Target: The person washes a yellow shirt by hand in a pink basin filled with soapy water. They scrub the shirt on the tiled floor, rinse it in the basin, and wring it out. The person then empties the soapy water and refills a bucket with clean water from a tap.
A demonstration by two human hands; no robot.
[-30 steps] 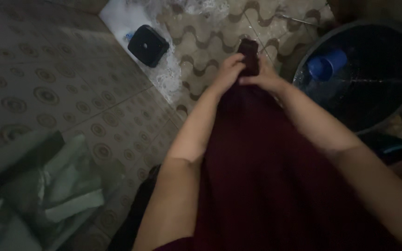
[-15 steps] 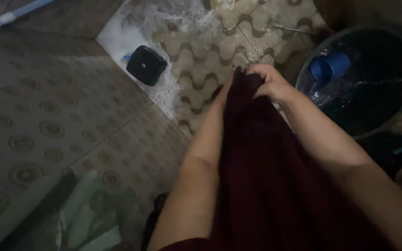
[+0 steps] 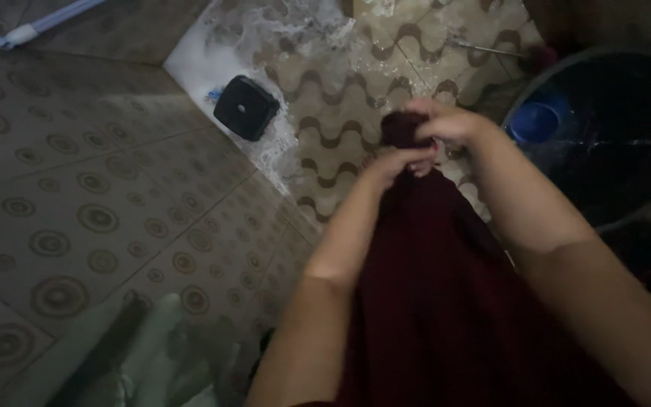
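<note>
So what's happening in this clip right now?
A person is gripping a dark maroon cloth with both bare hands, the left hand and right hand bunched together at its top end. The cloth hangs down between the forearms over a wet, sudsy tiled floor. A dark basin holding a blue cup sits to the right; a small black square object lies to the left.

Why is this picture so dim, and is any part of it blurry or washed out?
Head view: the light is low overall, so the dark red cloth shows almost no detail; the brightest patch is the soapy wet floor at the top, slightly glaring; the left hand and right hand gripping the cloth look soft; the dark basin at right is nearly lost in shadow.
</note>
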